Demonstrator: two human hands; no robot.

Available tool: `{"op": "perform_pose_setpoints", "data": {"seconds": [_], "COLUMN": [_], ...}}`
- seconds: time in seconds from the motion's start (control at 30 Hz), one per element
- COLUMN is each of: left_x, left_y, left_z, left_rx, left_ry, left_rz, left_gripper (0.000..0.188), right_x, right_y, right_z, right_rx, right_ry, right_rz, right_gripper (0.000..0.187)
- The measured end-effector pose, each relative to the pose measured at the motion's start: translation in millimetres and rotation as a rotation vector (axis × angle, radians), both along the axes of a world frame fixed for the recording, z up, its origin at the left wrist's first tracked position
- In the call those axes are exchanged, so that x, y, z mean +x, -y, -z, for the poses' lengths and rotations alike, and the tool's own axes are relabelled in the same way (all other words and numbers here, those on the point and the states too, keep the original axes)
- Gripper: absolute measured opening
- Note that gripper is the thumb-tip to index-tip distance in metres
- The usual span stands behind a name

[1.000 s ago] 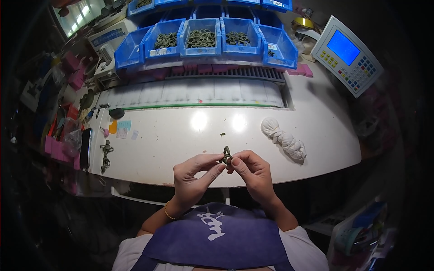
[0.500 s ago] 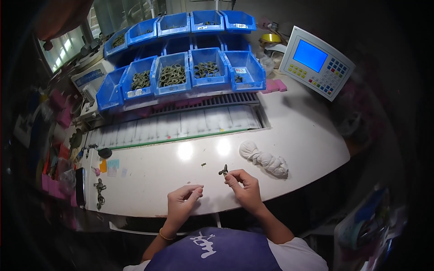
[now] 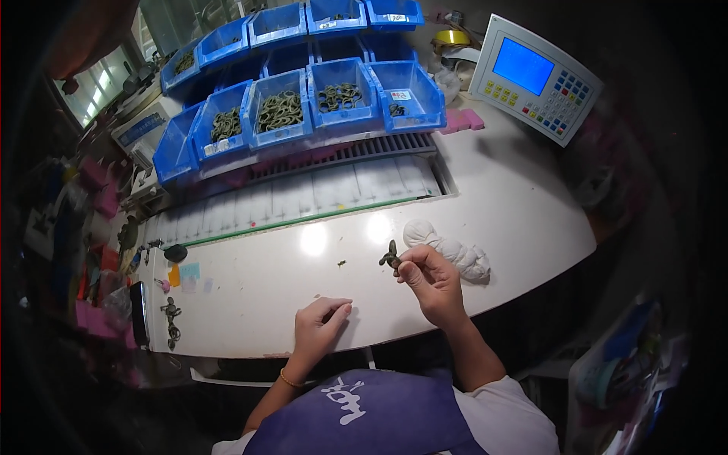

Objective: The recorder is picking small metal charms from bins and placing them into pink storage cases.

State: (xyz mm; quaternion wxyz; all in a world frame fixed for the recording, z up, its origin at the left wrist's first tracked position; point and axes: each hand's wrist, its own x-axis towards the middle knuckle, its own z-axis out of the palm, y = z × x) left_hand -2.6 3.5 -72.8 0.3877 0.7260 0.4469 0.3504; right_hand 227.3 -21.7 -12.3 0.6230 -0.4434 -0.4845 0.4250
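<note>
Between the thumb and fingers of my right hand (image 3: 434, 282) is a small dark green branched piece (image 3: 390, 258), raised above the white table (image 3: 258, 303). Its lobes stick up past my fingertips, and its lower end is partly hidden by them. My left hand (image 3: 320, 327) is low over the table near its front edge, thumb and fingers pressed together. Whether anything small is in that pinch cannot be made out. A tiny dark green bit (image 3: 341, 264) lies on the table ahead of my hands. Close behind my right hand rests a twisted white cloth bundle (image 3: 466, 259).
Blue bins (image 3: 279, 114), several holding dark green pieces, stand in tiers at the back. Before them runs a recessed pale strip (image 3: 303, 205) with a green edge. A keypad console (image 3: 535, 80) with a blue screen is at the right. More dark green pieces (image 3: 173, 322) lie far left.
My right hand has moved right and slightly forward with the branched piece, which now stands more upright. My left hand has shifted slightly right, still pinched. The view has tilted a little.
</note>
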Motion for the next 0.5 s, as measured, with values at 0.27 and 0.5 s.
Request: {"op": "perform_pose_setpoints", "data": {"seconds": [0.27,0.5], "left_x": [11.7,10.8], "left_y": [-16.4,-3.2], "left_z": [-58.5,-62.0], "left_rx": [-0.478,-0.226], "left_ry": [0.695,0.654], "left_rz": [0.252,0.256], "left_gripper": [0.040,0.022], "right_x": [-9.3,-20.3], "right_y": [2.8,0.6], "right_z": [-13.0,-10.1], "right_rx": [0.185,0.311], "right_ry": [0.359,0.460], "right_rz": [-0.142,-0.114], "right_gripper": [0.007,0.013]}}
